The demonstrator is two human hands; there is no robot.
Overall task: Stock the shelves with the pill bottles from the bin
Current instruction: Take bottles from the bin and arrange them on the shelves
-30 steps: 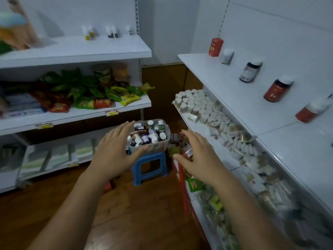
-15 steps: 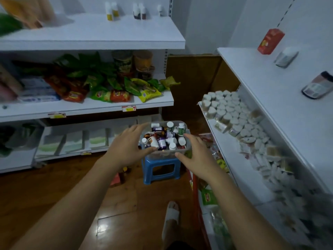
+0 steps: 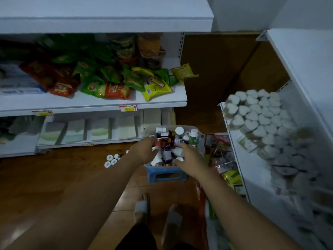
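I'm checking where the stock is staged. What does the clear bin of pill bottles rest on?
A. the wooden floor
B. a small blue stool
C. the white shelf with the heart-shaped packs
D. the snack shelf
B: the bin sits on top of the blue stool, which shows just beneath it and stands on the wooden floor.
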